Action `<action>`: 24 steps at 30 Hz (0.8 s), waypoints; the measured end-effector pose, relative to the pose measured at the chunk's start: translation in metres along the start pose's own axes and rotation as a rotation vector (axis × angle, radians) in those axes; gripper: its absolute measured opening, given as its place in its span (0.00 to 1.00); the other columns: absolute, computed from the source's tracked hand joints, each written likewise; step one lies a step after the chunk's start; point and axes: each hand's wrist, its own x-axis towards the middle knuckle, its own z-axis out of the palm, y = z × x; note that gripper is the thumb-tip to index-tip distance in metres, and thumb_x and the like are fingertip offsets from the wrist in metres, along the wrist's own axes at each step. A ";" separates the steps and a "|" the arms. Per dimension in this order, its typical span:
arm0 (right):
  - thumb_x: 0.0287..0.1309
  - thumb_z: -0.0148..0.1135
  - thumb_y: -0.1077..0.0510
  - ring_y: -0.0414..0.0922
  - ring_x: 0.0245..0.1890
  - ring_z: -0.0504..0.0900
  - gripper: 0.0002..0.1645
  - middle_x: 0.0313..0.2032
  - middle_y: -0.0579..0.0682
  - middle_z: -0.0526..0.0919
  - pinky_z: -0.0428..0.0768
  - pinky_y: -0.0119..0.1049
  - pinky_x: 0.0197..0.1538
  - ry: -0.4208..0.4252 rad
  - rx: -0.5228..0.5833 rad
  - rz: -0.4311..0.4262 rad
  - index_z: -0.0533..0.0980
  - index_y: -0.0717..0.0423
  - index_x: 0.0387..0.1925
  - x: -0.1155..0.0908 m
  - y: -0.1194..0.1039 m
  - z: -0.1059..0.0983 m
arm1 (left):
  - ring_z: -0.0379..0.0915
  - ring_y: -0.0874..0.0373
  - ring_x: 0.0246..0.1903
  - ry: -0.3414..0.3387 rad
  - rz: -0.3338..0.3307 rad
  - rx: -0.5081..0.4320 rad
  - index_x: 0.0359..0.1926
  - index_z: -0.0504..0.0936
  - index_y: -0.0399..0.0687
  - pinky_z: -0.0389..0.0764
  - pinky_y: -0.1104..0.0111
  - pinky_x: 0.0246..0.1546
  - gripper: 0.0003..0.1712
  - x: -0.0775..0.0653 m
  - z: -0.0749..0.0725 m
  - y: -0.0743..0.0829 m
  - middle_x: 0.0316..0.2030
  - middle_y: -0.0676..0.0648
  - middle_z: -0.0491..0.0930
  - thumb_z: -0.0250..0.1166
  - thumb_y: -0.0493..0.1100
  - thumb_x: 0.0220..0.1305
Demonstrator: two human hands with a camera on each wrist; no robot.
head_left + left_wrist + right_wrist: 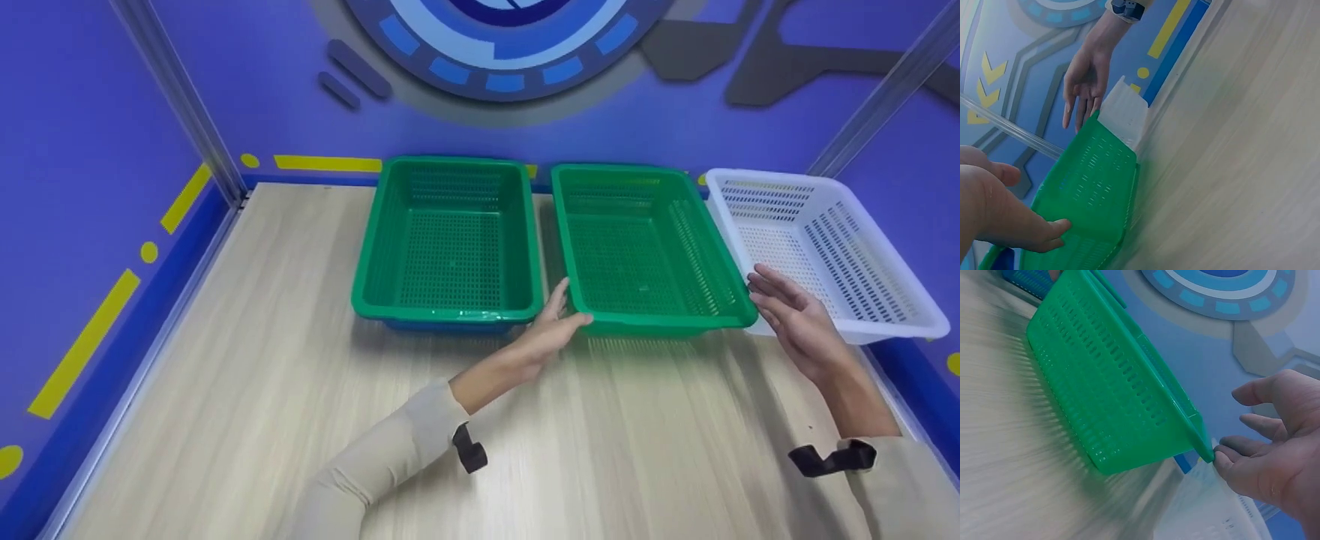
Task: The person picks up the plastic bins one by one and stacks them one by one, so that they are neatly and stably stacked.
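Observation:
A green plastic basket (630, 247) with slotted sides stands in the middle of the row. My left hand (546, 337) is at its front left corner, thumb by the front rim and fingers straight along the left side. On the opposite side, fingertips of my right hand (1280, 450) meet the front right corner of the rim, the other fingers spread loosely. Neither hand curls round the basket. Seen from the left wrist, the basket's front wall (1095, 174) lies between both hands.
Left of it is another green basket (360, 277), with a blue one (450, 327) showing beneath its front rim. A white basket (892, 330) stands at the right, partly behind my right hand. Purple panels (247, 82) wall the wooden tabletop (255, 390) at back and sides.

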 end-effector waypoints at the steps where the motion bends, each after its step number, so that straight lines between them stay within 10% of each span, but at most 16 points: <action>1: 0.75 0.48 0.69 0.29 0.58 0.80 0.24 0.57 0.36 0.81 0.59 0.27 0.77 -0.008 0.010 -0.004 0.74 0.44 0.62 0.000 0.001 0.000 | 0.35 0.48 0.82 0.007 0.000 -0.005 0.82 0.39 0.69 0.48 0.48 0.80 0.47 0.002 0.000 -0.002 0.83 0.47 0.39 0.58 0.49 0.75; 10: 0.76 0.47 0.68 0.30 0.58 0.79 0.26 0.58 0.36 0.79 0.78 0.21 0.58 -0.045 -0.008 -0.005 0.64 0.52 0.71 0.000 0.005 0.002 | 0.21 0.45 0.82 0.078 0.001 0.019 0.82 0.35 0.75 0.35 0.39 0.78 0.43 0.012 0.001 -0.017 0.83 0.53 0.35 0.51 0.58 0.78; 17: 0.78 0.47 0.62 0.25 0.56 0.77 0.46 0.77 0.60 0.46 0.78 0.22 0.57 -0.032 -0.085 0.144 0.30 0.61 0.81 -0.001 0.013 0.002 | 0.25 0.49 0.82 0.061 0.059 -0.110 0.81 0.36 0.78 0.42 0.46 0.81 0.45 0.021 0.001 -0.026 0.83 0.53 0.30 0.55 0.51 0.77; 24: 0.80 0.44 0.60 0.31 0.52 0.81 0.48 0.53 0.36 0.78 0.82 0.27 0.55 -0.046 0.009 0.157 0.22 0.65 0.78 -0.004 0.022 0.000 | 0.31 0.49 0.82 0.062 0.073 -0.194 0.81 0.38 0.79 0.46 0.50 0.81 0.49 0.025 0.006 -0.027 0.83 0.49 0.28 0.59 0.44 0.74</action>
